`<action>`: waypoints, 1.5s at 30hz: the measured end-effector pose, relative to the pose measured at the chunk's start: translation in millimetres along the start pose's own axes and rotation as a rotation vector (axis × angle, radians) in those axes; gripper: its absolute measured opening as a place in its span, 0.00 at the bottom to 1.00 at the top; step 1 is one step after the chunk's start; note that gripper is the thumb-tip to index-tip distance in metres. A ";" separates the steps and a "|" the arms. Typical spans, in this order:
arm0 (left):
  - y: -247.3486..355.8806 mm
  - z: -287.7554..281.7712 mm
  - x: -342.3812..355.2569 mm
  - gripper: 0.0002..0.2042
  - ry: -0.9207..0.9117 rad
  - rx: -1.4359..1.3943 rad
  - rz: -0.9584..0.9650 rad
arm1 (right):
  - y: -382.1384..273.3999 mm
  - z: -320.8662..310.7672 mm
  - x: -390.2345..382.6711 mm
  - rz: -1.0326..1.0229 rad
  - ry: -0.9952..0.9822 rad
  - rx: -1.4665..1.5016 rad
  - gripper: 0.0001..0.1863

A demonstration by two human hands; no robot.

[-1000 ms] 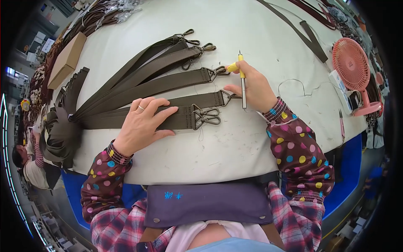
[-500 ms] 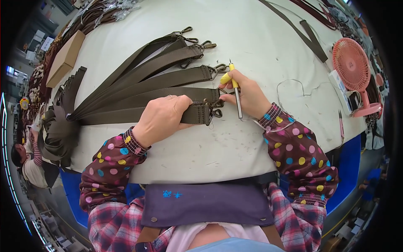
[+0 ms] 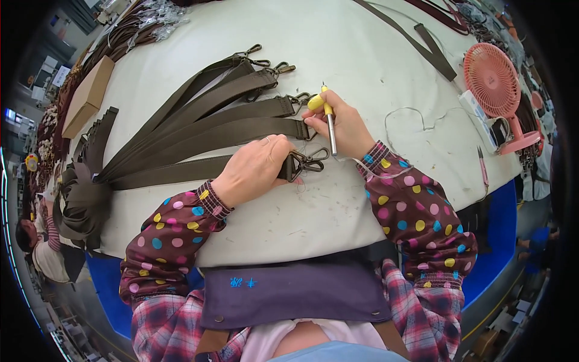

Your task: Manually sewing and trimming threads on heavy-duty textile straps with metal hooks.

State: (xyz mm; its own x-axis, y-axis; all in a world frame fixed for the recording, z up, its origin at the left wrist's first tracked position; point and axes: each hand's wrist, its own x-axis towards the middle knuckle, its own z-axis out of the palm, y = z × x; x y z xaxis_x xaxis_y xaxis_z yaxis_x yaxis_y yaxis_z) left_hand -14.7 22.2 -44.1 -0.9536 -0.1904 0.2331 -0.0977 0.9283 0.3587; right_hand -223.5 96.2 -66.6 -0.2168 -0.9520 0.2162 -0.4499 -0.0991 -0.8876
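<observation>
My left hand (image 3: 256,169) is closed around the end of the nearest dark olive webbing strap (image 3: 199,169), its palm facing down. Out past its fingertips sticks a bronze-coloured metal snap hook (image 3: 309,161), with a loose reddish thread below. In my right hand (image 3: 348,128) is a pen-shaped tool (image 3: 331,130) with a yellow grip, a silver barrel and a cord, its thin tip pointing away from me. A yellow cover (image 3: 315,102) sits on a fingertip. My right fingertips are close to the stitched end of the neighbouring strap (image 3: 259,131); I cannot tell whether they touch.
More straps with hooks (image 3: 241,84) fan out from a bundled coil (image 3: 84,199) at left. A cardboard box (image 3: 89,96) lies behind it. On the right stand a pink fan (image 3: 491,78), a white power strip (image 3: 478,120) and tweezers (image 3: 483,166). Another person (image 3: 51,247) is far left.
My left hand has slid right, covering more of the strap end, and the hook has turned outward. My right hand stays by the straps with the tool. The whole view has shifted slightly.
</observation>
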 end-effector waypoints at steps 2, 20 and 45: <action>4.0 2.5 9.0 0.24 0.054 0.030 0.044 | 7.2 2.3 4.8 -0.042 0.059 0.021 0.14; -163.7 -81.2 -117.6 0.26 0.243 0.606 -0.752 | -35.2 22.3 -23.9 -0.349 0.118 -0.221 0.19; -103.5 -79.5 -126.6 0.11 0.484 0.489 -0.350 | -21.9 14.1 -25.4 -0.422 -0.034 -0.398 0.24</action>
State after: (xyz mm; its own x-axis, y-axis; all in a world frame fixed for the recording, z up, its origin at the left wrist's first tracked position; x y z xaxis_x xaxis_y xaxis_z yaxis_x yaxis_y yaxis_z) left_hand 138.7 -75.1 -38.9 -0.6240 -0.5130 0.5894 -0.5929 0.8022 0.0706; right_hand -196.0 118.5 -58.4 0.0771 -0.8628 0.4996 -0.7839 -0.3621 -0.5044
